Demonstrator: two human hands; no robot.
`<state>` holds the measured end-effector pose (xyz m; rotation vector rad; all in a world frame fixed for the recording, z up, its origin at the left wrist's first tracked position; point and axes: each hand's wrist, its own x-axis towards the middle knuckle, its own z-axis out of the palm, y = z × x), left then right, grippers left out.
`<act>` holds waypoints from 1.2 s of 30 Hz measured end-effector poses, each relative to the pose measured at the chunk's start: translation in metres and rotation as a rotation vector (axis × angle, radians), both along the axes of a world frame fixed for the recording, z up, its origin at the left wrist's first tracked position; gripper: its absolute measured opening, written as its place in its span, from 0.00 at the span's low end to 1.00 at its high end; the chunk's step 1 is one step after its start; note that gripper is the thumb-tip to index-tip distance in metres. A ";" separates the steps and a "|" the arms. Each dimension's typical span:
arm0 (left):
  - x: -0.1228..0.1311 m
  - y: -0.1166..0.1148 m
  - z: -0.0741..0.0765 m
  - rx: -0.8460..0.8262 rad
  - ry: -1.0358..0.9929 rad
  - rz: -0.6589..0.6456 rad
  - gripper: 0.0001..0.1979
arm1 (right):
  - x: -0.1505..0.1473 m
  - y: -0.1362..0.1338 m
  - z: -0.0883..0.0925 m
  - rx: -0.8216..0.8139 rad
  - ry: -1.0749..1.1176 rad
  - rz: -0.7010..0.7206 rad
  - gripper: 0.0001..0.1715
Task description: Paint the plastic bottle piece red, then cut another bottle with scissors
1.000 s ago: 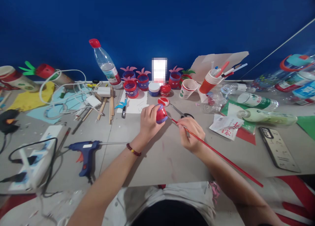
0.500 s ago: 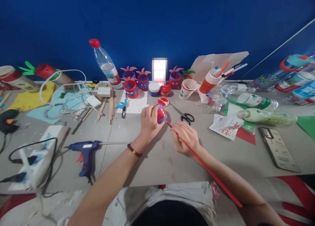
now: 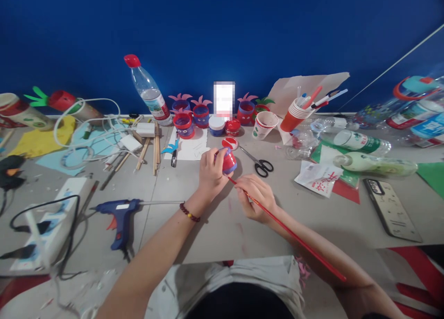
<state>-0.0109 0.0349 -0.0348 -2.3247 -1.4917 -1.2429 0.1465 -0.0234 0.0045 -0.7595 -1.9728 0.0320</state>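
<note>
My left hand [image 3: 212, 172] is closed round a small cup [image 3: 229, 162] painted red with purple bands, held tilted above the table. Between the fingers of my right hand [image 3: 255, 197] is a long red paintbrush [image 3: 294, 235], its handle running back over my forearm. The brush tip meets the lower edge of the cup, close to my left fingers. Behind the cup lies a round lid [image 3: 229, 143] with red paint on it. An open jar of red paint [image 3: 232, 127] stands beside a white-lidded jar [image 3: 217, 126].
Several painted cups with paper leaves, such as one red cup [image 3: 183, 125], stand along the blue wall. Scissors [image 3: 262, 167] lie right of my hands, a blue glue gun [image 3: 121, 217] to the left. A paper cup [image 3: 265, 125], plastic bottles [image 3: 362, 143] and a phone [image 3: 393, 210] are farther right.
My right hand has shifted slightly left, sliding the brush tip along the cup's lower edge toward my left fingers. The cup has turned a little in my left hand.
</note>
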 end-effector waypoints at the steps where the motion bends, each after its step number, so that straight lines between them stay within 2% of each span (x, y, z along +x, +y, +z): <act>1: 0.000 0.000 0.000 0.009 -0.001 0.002 0.33 | 0.001 0.001 0.000 -0.008 0.011 0.001 0.14; 6: 0.002 0.000 0.000 0.100 0.018 0.001 0.32 | 0.005 0.003 0.004 -0.047 0.064 -0.045 0.12; 14: 0.001 0.003 -0.001 0.081 -0.012 0.002 0.30 | 0.014 0.008 0.008 -0.007 0.078 -0.122 0.13; 22: -0.002 0.006 -0.005 0.110 -0.043 0.000 0.34 | 0.029 0.019 0.005 0.005 0.050 -0.241 0.10; 28: -0.001 0.005 -0.003 0.073 -0.101 -0.037 0.39 | 0.026 0.017 -0.002 -0.031 0.037 -0.188 0.10; 32: -0.001 0.004 -0.001 0.055 -0.178 -0.072 0.36 | 0.022 0.015 -0.001 -0.022 0.057 -0.183 0.11; 36: -0.002 0.005 0.000 0.063 -0.138 -0.058 0.33 | 0.021 0.015 -0.001 0.010 0.036 -0.162 0.11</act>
